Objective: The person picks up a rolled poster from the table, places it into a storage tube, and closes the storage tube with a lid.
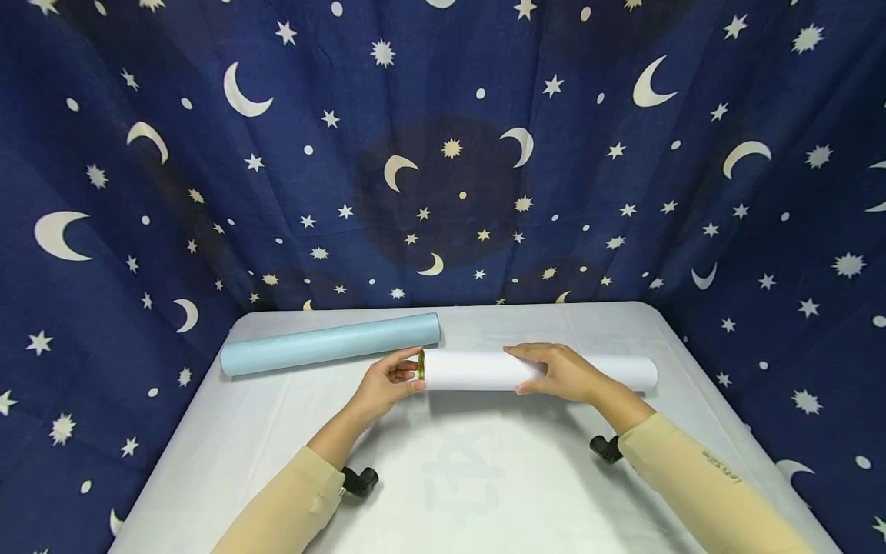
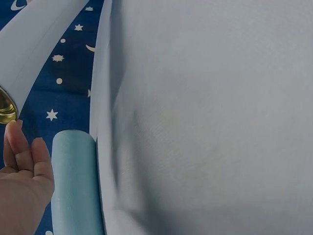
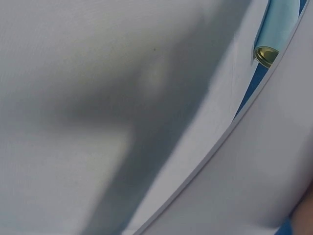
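A white tube [image 1: 464,370] lies crosswise in front of the person, a gold metal end [image 1: 421,365] at its left. The left hand [image 1: 384,386] holds this end between thumb and fingers, its fingertips at the gold rim; the left wrist view shows them below the metal end [image 2: 7,108]. Around the tube's middle, the right hand [image 1: 562,372] grips from above, thumb on the near side. In the right wrist view the white tube [image 3: 254,166] fills the lower right, and most of that hand is out of frame.
A light blue tube [image 1: 332,344] lies slanted at the back left of the white-covered table [image 1: 484,462]; its gold end [image 3: 267,57] shows in the right wrist view. Dark blue curtains [image 1: 443,92] with moons and stars surround the table. Black wrist mounts [image 1: 361,482] sit under both forearms.
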Available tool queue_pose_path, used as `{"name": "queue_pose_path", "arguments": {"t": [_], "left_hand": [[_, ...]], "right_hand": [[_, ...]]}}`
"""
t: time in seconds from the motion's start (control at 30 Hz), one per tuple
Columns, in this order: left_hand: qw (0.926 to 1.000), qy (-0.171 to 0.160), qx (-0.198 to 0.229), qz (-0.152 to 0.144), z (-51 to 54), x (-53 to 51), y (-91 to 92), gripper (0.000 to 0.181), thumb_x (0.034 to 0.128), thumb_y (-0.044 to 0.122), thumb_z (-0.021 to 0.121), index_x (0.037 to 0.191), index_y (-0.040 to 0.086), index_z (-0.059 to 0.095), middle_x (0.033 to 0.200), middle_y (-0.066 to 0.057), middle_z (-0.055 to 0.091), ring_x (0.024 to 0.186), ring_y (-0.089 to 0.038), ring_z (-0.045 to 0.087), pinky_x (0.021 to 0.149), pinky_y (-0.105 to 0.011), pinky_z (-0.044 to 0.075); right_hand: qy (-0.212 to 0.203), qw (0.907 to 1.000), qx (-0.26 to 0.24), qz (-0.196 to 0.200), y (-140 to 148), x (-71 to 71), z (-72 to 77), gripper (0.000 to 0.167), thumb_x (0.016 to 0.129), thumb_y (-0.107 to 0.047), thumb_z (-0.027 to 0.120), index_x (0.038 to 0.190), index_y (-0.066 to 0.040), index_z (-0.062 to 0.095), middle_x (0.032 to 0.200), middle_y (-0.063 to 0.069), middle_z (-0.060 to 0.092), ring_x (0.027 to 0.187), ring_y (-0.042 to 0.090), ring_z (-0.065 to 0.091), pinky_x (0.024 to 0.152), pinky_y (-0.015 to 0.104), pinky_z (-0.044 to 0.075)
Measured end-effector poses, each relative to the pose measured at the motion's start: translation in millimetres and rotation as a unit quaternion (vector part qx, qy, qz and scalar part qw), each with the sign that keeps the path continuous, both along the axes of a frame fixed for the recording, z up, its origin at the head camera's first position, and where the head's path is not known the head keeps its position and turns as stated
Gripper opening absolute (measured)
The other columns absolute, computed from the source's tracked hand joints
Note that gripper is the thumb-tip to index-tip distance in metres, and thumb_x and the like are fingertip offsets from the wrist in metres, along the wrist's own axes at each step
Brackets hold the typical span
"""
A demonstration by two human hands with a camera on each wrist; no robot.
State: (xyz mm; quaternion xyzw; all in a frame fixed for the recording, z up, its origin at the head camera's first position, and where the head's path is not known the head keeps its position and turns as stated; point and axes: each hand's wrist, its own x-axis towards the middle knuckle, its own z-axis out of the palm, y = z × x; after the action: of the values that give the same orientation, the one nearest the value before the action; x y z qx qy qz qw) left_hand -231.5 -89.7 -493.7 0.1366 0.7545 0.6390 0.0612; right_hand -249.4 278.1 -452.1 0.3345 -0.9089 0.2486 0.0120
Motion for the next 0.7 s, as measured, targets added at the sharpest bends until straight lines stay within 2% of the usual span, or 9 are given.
{"name": "queue_pose_path", "arguments": {"t": [0.13,0.4,0.6,0.7], "left_hand": [[0.9999,-0.007,0.012,-0.004,-1.5,0.2,1.8,0.072,0.078,0.023,0.084,0.144,0.013,0.056,0.123,-0.012,0.063,0.109,-0.027,0.059,0.096,-0.032,0.05],[1.0,-0.002,0.006,-0.004,-5.4,2.6,-0.5,0.068,0.0818,0.015,0.081,0.145,0.011,0.054,0.125,-0.015,0.061,0.113,-0.032,0.058,0.105,-0.047,0.045],[0.9995,0.017,-0.027,-0.007,-7.7,3.2,-1.3,0.068,0.0828,0.02,0.08,0.145,0.013,0.054,0.125,-0.013,0.063,0.111,-0.029,0.06,0.102,-0.043,0.048],[0.9993,0.014,-0.033,-0.008,-8.3,3.9,-1.0,0.069,0.0828,0.021,0.08,0.146,0.014,0.053,0.125,-0.012,0.064,0.111,-0.027,0.061,0.101,-0.039,0.049]], "right_hand": [[0.002,1.0,0.001,-0.009,0.7,0.0,-1.6,0.076,0.075,-0.036,0.089,0.142,-0.019,0.059,0.139,0.005,0.061,0.129,0.03,0.055,0.104,0.05,0.046],[-0.013,0.9999,-0.004,-0.005,-2.9,-0.9,-2.6,0.075,0.075,-0.033,0.089,0.142,-0.019,0.059,0.139,0.003,0.061,0.129,0.03,0.056,0.104,0.05,0.046],[-0.013,0.9999,0.002,-0.007,-3.0,-0.5,-4.6,0.075,0.075,-0.037,0.088,0.142,-0.021,0.059,0.139,0.003,0.06,0.13,0.031,0.055,0.105,0.051,0.044],[-0.012,0.9999,0.004,-0.008,-2.2,-0.5,-6.1,0.075,0.075,-0.039,0.088,0.142,-0.022,0.059,0.139,0.003,0.06,0.13,0.031,0.055,0.105,0.051,0.044]]}}
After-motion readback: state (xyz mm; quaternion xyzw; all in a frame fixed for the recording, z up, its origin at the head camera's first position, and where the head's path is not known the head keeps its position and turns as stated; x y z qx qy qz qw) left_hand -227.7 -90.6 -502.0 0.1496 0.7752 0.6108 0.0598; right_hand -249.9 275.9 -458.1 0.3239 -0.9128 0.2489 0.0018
